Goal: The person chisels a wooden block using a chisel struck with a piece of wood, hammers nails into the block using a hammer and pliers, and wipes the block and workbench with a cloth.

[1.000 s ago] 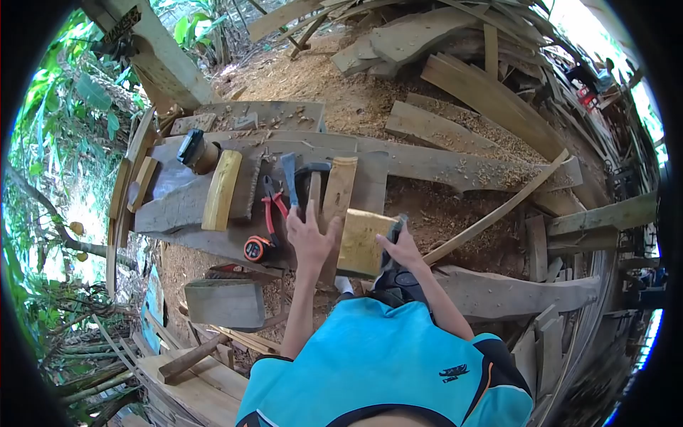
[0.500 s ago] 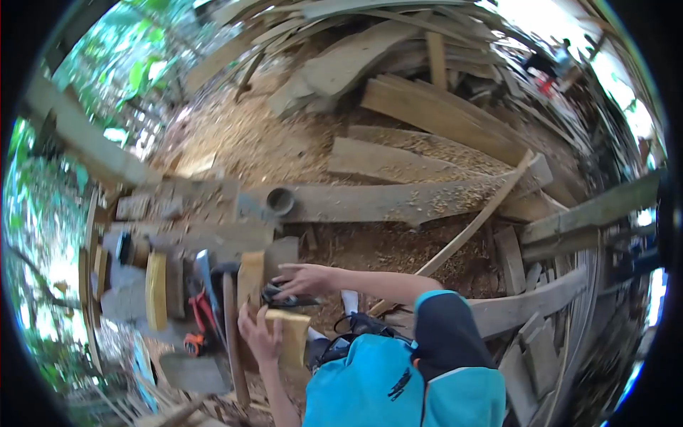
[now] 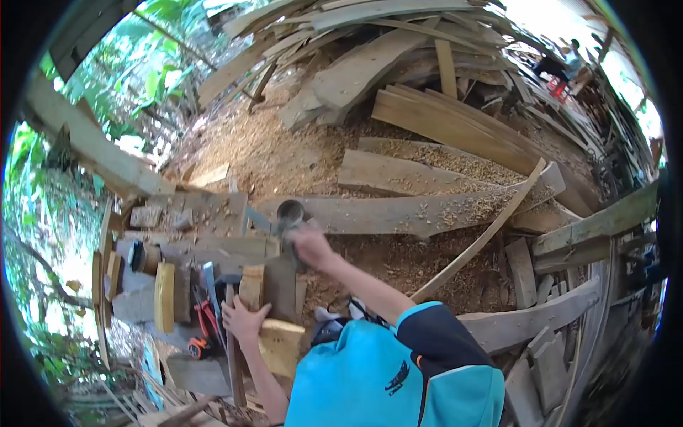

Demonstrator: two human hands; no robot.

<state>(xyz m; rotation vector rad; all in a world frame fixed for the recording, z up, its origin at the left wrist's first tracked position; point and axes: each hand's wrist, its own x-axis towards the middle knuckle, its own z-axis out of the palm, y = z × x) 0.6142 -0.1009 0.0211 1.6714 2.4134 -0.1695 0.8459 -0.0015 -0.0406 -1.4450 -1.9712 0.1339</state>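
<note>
My left hand point(image 3: 244, 320) lies with its fingers spread at the lower end of a small wood block point(image 3: 251, 286). Its fingertips are by a long wooden handle point(image 3: 233, 359), which has a dark head at its top. A yellowish wood block point(image 3: 282, 345) sits just right of that hand. My right hand point(image 3: 313, 245) is stretched forward and smeared by motion, close under a round grey cup point(image 3: 290, 211) on a plank. Whether it holds anything is hidden. Red-handled pliers point(image 3: 206, 320) and a bluish metal blade point(image 3: 210, 281) lie left of my left hand.
Another yellow block point(image 3: 164, 297) and an orange-and-black item point(image 3: 196, 347) lie on the bench. A long plank point(image 3: 384, 214) with shavings crosses ahead. Stacked boards point(image 3: 448, 121) are piled beyond, and a thin curved strip point(image 3: 477, 238) slants at right. A person point(image 3: 571, 60) is far off.
My right hand has moved forward from beside the small block, where it held a dark tool, to the cup. My left hand has shifted slightly left and spread its fingers.
</note>
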